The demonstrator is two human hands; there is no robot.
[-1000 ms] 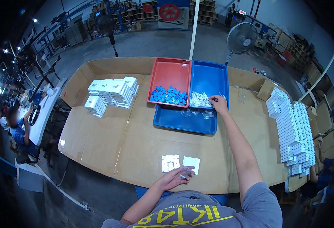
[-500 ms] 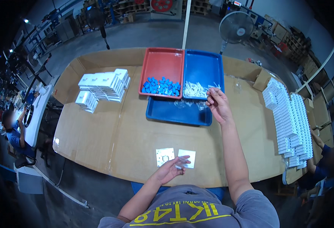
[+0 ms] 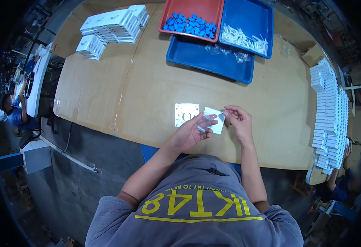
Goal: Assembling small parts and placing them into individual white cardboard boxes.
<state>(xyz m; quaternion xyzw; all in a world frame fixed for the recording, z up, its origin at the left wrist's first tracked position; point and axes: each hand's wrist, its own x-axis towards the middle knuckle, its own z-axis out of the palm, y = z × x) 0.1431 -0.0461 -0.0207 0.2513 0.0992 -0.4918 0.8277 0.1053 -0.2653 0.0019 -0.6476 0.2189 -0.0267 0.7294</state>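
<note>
Two square white plates are on the cardboard-covered table close to me. The left plate [image 3: 184,110] has cutouts in its middle and small holes around it. The right plate [image 3: 217,128] looks plain and is partly hidden by my fingers. My left hand [image 3: 190,133] is curled, palm up, around a small clear plastic bag [image 3: 209,118] and a slim white piece [image 3: 201,129]. Just over the right plate, my right hand [image 3: 241,123] pinches with thumb and forefinger something thin and pale, too small to make out. The two hands are close but apart.
A red tray [image 3: 188,6] holds small blue parts [image 3: 190,25]. Beside it, a blue tray [image 3: 246,12] holds thin white pieces [image 3: 242,38]; a lower blue tray [image 3: 205,64] has clear bags [image 3: 241,57] at its edge. Stacked white boxes [image 3: 110,24] stand left, white stacks [image 3: 330,111] right.
My right hand has come back from the tray of white pieces to beside my left hand. The left hand still holds the bag and white piece. The view has tilted down.
</note>
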